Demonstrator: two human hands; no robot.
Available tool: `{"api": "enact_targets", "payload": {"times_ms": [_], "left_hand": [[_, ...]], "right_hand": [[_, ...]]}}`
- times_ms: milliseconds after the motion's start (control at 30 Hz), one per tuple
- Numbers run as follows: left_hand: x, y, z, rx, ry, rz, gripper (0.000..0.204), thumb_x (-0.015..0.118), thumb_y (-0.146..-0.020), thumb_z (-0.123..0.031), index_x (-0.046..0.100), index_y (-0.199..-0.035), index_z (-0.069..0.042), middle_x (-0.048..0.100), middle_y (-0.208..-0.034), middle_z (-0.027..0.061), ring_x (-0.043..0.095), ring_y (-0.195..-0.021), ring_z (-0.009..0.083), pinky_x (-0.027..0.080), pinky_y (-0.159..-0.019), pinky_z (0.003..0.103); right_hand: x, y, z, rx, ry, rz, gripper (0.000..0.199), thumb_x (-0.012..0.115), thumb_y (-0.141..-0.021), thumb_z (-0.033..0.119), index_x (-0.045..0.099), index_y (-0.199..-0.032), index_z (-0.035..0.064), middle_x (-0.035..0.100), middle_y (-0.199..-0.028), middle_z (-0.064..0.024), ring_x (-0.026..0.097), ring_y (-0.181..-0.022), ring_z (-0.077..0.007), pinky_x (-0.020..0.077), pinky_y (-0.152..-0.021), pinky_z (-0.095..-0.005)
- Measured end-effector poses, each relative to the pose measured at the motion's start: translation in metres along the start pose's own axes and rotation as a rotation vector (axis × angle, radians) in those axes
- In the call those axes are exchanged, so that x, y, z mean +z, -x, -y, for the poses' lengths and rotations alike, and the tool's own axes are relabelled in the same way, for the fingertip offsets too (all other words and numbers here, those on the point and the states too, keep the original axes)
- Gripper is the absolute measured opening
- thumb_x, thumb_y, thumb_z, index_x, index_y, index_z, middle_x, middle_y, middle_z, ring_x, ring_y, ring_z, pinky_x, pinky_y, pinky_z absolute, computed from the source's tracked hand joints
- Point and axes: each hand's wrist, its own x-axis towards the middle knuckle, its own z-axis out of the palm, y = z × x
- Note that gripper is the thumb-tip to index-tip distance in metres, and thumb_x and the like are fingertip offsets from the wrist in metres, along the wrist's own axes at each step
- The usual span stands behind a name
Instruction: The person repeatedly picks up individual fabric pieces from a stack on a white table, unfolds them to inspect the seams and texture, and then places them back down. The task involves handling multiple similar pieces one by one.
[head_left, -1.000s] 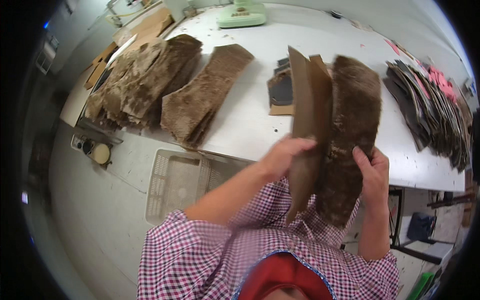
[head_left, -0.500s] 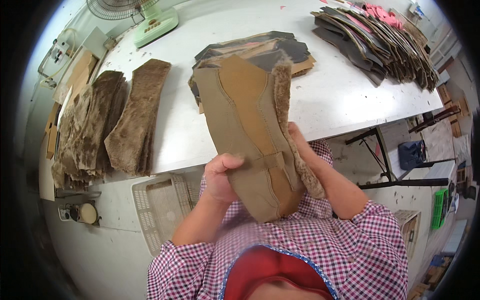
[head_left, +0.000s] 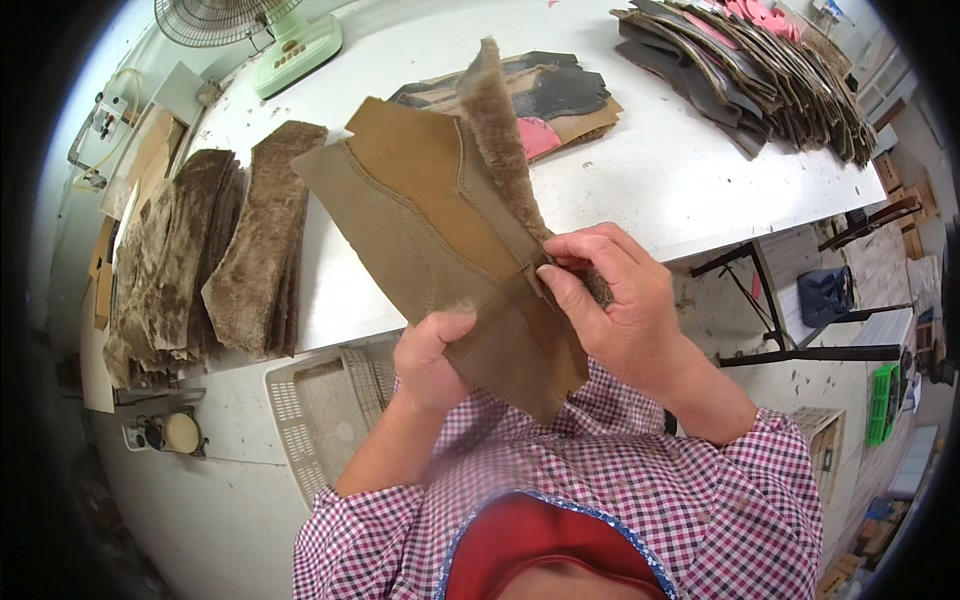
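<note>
A fleece-lined boot upper, grey-brown with a tan stitched middle panel, is held tilted in front of me. My left hand grips its lower left edge, thumb on top and the other fingers hidden beneath. On the right edge, my right hand pinches the piece between thumb and fingers, close to a short strap across the tan panel. Brown fleece stands out along that same edge. Behind it lies a stack of dark and tan cut pieces, with a pink piece at its side.
Brown fleece pieces are piled at the left of the white table. A tall stack of layered pieces lies far right. A green fan stands at the back left. Below are a plastic crate and a stool.
The boot upper has tilted, its top swinging left. My right hand has come from behind it to pinch the right edge near the strap. My left hand keeps its grip.
</note>
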Motion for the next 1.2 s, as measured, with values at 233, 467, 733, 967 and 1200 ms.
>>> {"api": "enact_targets", "payload": {"times_ms": [233, 467, 733, 967, 1200], "left_hand": [[-0.001, 0.008, -0.001, -0.007, -0.046, 0.019, 0.065, 0.047, -0.075, -0.014, 0.038, -0.135, 0.009, 0.048, -0.134, 0.0216, 0.050, -0.122, 0.0338, 0.039, -0.106, 0.043], [-0.006, 0.010, 0.000, -0.024, -0.053, 0.012, 0.062, 0.046, -0.074, -0.012, 0.042, -0.132, 0.010, 0.051, -0.131, 0.0210, 0.051, -0.121, 0.0320, 0.039, -0.105, 0.042], [-0.001, 0.012, 0.005, -0.042, -0.130, -0.014, 0.058, 0.047, -0.077, -0.013, 0.044, -0.132, 0.007, 0.053, -0.130, 0.0168, 0.052, -0.119, 0.0284, 0.040, -0.103, 0.039], [-0.005, 0.004, 0.006, 0.030, -0.205, -0.044, 0.053, 0.048, -0.084, -0.023, 0.046, -0.130, 0.005, 0.052, -0.129, 0.0153, 0.051, -0.119, 0.0270, 0.042, -0.101, 0.040], [-0.003, 0.012, 0.003, 0.075, -0.525, -0.090, 0.045, 0.071, -0.082, -0.009, 0.054, -0.120, 0.004, 0.064, -0.111, 0.0102, 0.062, -0.097, 0.0174, 0.050, -0.087, 0.030]], "right_hand": [[-0.007, 0.000, 0.010, 0.227, -0.207, 0.080, 0.015, 0.068, -0.083, 0.004, 0.064, -0.095, -0.0042, 0.066, -0.085, -0.0118, 0.065, -0.076, -0.0179, 0.0527, -0.067, -0.0278], [-0.020, -0.004, 0.013, 0.422, -0.341, 0.254, 0.018, 0.067, -0.083, 0.009, 0.064, -0.093, -0.0052, 0.067, -0.079, -0.0120, 0.065, -0.075, -0.0153, 0.0528, -0.071, -0.0278], [-0.008, 0.011, 0.020, 0.372, -0.298, 0.084, 0.013, 0.064, -0.084, 0.004, 0.060, -0.094, -0.0036, 0.065, -0.079, -0.0108, 0.063, -0.070, -0.0143, 0.0511, -0.062, -0.0275], [0.004, 0.018, 0.007, 0.328, -0.359, 0.039, 0.005, 0.057, -0.089, 0.000, 0.057, -0.093, -0.0020, 0.060, -0.074, -0.0089, 0.055, -0.061, -0.0124, 0.0457, -0.056, -0.0264], [-0.003, 0.012, 0.003, 0.296, -0.299, 0.079, 0.007, 0.048, -0.097, 0.003, 0.054, -0.097, -0.0004, 0.051, -0.076, 0.0035, 0.043, -0.067, -0.0018, 0.0369, -0.059, -0.0170]]}}
